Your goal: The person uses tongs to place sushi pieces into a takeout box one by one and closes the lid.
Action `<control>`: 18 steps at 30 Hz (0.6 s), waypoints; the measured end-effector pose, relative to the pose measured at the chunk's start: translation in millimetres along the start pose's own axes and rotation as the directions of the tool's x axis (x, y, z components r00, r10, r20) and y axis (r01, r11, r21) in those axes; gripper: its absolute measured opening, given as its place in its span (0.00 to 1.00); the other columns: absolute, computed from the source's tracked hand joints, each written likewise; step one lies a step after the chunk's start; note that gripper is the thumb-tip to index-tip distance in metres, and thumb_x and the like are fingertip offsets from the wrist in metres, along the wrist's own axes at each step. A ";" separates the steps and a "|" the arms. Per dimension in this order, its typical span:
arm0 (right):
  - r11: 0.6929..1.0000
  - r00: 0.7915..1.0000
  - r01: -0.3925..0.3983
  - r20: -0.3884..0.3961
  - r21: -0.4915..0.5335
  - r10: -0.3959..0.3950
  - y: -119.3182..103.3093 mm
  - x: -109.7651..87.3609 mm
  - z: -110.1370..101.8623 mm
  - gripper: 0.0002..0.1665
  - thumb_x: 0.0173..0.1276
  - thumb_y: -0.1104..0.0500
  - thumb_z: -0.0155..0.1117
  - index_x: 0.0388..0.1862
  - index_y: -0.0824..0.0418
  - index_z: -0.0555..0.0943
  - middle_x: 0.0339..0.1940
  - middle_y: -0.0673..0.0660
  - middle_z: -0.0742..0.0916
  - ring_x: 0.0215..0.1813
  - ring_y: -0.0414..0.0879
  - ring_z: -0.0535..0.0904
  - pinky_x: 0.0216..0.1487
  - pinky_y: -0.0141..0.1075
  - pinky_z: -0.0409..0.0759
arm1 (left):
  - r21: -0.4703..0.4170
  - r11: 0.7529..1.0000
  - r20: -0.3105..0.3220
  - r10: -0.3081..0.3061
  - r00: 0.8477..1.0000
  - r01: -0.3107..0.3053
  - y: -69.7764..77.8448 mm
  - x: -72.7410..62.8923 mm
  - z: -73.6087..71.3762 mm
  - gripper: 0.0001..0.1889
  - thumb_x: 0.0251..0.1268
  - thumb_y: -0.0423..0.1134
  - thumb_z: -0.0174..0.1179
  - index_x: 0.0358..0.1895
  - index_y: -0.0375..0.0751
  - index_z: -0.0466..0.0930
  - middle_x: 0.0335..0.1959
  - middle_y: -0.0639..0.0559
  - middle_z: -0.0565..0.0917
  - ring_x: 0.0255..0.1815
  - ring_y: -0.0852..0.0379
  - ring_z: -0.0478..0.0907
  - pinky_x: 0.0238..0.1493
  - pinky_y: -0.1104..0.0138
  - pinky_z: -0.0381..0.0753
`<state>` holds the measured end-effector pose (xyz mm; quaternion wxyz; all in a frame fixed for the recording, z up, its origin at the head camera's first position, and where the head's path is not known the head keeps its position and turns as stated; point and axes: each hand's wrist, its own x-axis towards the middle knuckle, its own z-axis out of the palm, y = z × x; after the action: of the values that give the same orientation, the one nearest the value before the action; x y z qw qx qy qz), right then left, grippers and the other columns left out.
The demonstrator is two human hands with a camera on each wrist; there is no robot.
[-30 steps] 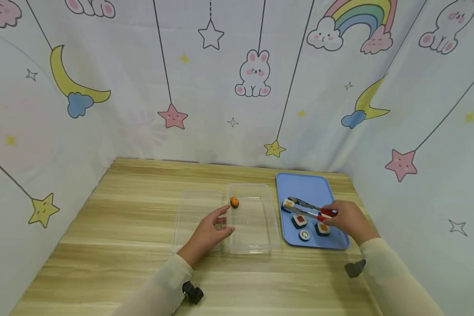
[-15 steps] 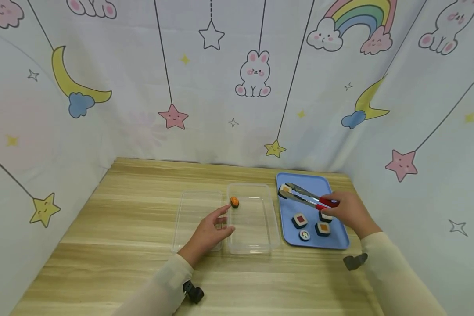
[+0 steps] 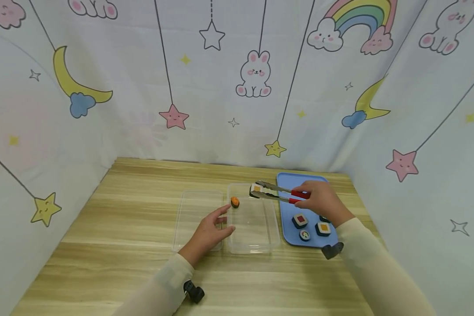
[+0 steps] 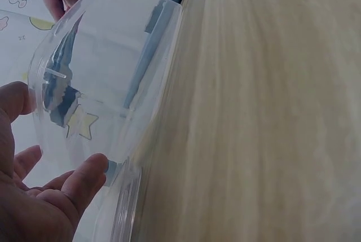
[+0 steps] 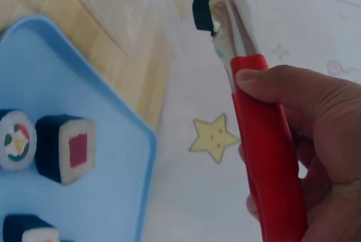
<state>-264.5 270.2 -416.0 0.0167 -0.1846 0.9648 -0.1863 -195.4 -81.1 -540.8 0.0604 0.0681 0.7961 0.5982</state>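
Note:
In the head view my right hand (image 3: 324,201) grips red-handled metal tongs (image 3: 300,194). A square sushi roll (image 3: 256,190) with an orange centre is pinched in their tips, over the far part of a clear plastic box (image 3: 249,251). The right wrist view shows the roll's dark wrap (image 5: 202,9) at the tong tips. My left hand (image 3: 207,232) reaches the box's left side with fingers spread; in the left wrist view its fingertips (image 4: 93,168) lie against the clear wall. An orange-topped sushi piece (image 3: 235,202) is in the box near the left wall.
A blue tray (image 3: 288,208) lies right of the box. On it are a red-centred roll (image 3: 299,220), an orange-centred roll (image 3: 323,228), a small round roll (image 3: 304,235) and another roll half hidden by my right hand. A clear lid (image 3: 195,210) lies left, partly behind my left hand.
The tongs lifted the orange-centred roll from the tray's left side, and my right hand carried it left, over the box. My left hand has stayed in place.

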 end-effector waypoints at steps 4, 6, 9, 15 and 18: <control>1.000 0.999 0.018 0.051 -0.011 -0.018 -13.3 11.7 6.3 0.24 0.60 0.53 0.81 0.55 0.56 0.90 0.44 0.50 0.89 0.41 0.46 0.81 0.42 0.42 0.83 | 0.000 1.000 0.006 -0.003 1.000 0.003 0.5 -0.8 -0.1 0.37 0.66 0.41 0.72 0.78 0.50 0.69 0.75 0.41 0.71 0.69 0.42 0.76 0.57 0.50 0.84; 0.999 0.997 0.030 0.067 -0.021 -0.029 -18.1 16.3 9.9 0.23 0.60 0.54 0.81 0.55 0.56 0.90 0.45 0.50 0.89 0.42 0.46 0.81 0.43 0.42 0.83 | -0.004 1.000 0.010 -0.006 1.000 0.006 0.7 -1.3 -0.2 0.37 0.67 0.41 0.72 0.78 0.50 0.69 0.76 0.41 0.71 0.69 0.42 0.76 0.57 0.50 0.84; 0.997 0.995 0.049 0.089 -0.052 -0.045 -23.8 22.7 14.7 0.22 0.60 0.55 0.81 0.54 0.57 0.90 0.45 0.51 0.89 0.42 0.46 0.81 0.42 0.42 0.83 | -0.011 1.000 0.013 -0.009 1.000 0.010 0.4 -1.8 0.0 0.37 0.67 0.41 0.72 0.78 0.51 0.69 0.76 0.41 0.70 0.70 0.42 0.75 0.56 0.50 0.84; 0.992 0.992 0.048 0.125 -0.117 -0.033 -33.2 31.5 21.4 0.22 0.59 0.56 0.81 0.53 0.57 0.91 0.40 0.49 0.88 0.41 0.46 0.81 0.41 0.42 0.83 | -0.006 1.000 0.018 -0.010 1.000 0.010 1.3 -2.3 -0.7 0.37 0.67 0.41 0.72 0.79 0.50 0.68 0.76 0.42 0.70 0.71 0.42 0.75 0.57 0.50 0.84; 0.990 0.990 0.041 0.136 -0.138 -0.022 -37.7 34.8 23.7 0.21 0.58 0.57 0.81 0.52 0.56 0.91 0.39 0.47 0.87 0.40 0.46 0.81 0.41 0.41 0.83 | -0.003 1.000 0.022 -0.012 1.000 0.012 2.4 -2.6 -1.2 0.37 0.68 0.41 0.71 0.79 0.50 0.68 0.76 0.43 0.70 0.71 0.42 0.74 0.57 0.50 0.84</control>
<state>-281.4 216.7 -423.0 0.0653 -0.2128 0.9692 -0.1055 -193.0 -82.1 -538.2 0.0728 0.0697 0.7948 0.5984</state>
